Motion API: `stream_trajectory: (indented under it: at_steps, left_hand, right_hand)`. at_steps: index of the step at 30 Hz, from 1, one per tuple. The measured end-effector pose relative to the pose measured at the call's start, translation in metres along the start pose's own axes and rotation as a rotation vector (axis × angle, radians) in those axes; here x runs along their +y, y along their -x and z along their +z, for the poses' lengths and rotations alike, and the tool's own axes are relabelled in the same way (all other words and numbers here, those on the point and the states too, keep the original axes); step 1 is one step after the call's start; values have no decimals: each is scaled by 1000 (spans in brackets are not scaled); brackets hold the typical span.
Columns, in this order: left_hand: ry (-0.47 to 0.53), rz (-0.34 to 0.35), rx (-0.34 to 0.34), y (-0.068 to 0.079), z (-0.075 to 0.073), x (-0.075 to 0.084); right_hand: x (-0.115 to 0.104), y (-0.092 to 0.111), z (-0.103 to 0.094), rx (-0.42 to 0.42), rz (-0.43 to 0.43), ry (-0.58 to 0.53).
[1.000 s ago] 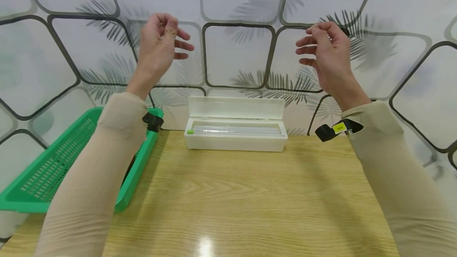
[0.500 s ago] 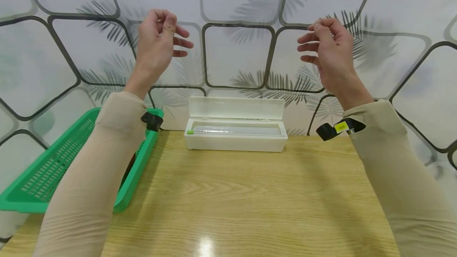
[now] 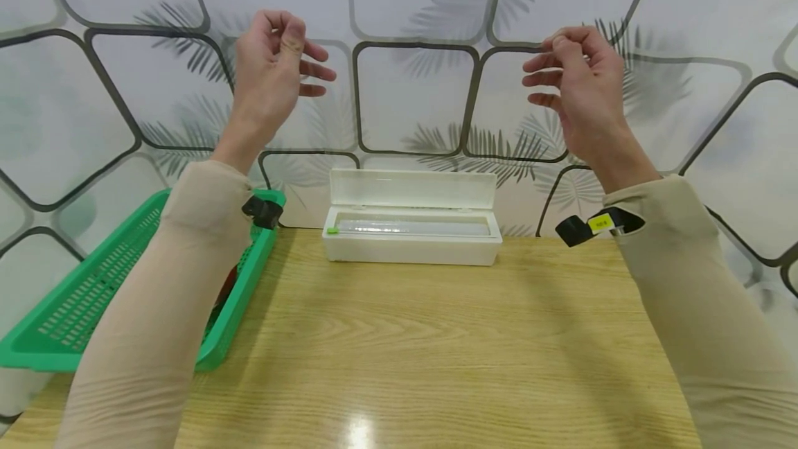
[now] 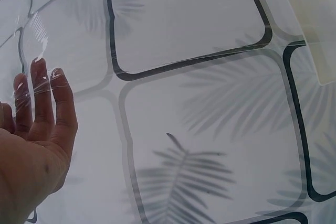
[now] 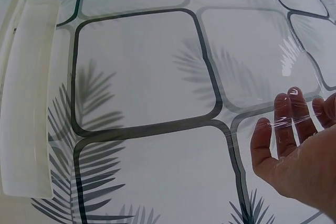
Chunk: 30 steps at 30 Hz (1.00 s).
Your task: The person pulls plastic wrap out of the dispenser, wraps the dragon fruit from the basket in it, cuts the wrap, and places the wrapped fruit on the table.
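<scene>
Clear plastic wrap (image 4: 39, 30), seen mostly by its glints and creases, spans between my raised hands in front of the wall. My left hand (image 3: 268, 82) pinches one upper corner between thumb and index finger, the other fingers spread behind. On the other side my right hand (image 3: 589, 89) pinches the opposite corner the same way. In both wrist views the film wrinkles across the fingertips. Below and between the hands stands a white plastic wrap dispenser (image 3: 411, 249), its lid (image 3: 411, 189) raised, a roll (image 3: 411, 228) inside and a small green slider (image 3: 332, 231) at its left end.
A green perforated basket (image 3: 106, 296) stands at the left of the wooden table (image 3: 399, 352), partly behind my left sleeve. Something dark red (image 3: 227, 287) shows inside it. The patterned wall (image 3: 418, 95) rises right behind the dispenser.
Both hands have risen a little and drawn slightly farther apart, still pinching the film. The dispenser and basket stay in place.
</scene>
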<state>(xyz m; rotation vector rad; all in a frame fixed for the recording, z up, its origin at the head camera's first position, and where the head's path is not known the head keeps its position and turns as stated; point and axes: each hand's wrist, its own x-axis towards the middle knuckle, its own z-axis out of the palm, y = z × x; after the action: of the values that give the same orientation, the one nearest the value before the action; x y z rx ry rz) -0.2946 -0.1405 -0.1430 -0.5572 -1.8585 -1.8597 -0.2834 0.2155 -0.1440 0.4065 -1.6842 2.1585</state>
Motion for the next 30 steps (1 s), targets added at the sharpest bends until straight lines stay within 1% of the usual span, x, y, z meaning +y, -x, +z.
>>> stream_trajectory:
  at_steps: [3,11,14,18,24,30]
  left_hand:
    - [-11,10,1,1,0,1]
    - [13,7,1,2,1,5]
    - [21,8,2,4,0,7]
    - [27,12,2,9,-2,8]
    - [18,50,-9,17,-4,10]
    - [19,63,-19,23,-4,13]
  right_hand:
    - [-1,1,0,-2,-8,-1]
    - [-4,2,-1,-3,-15,-24]
    - [-5,3,-1,-12,-27,-15]
    - [-4,6,-2,-25,-47,-2]
    - [-3,13,-4,-48,-78,-11]
    - [-5,18,-5,-45,-75,-36]
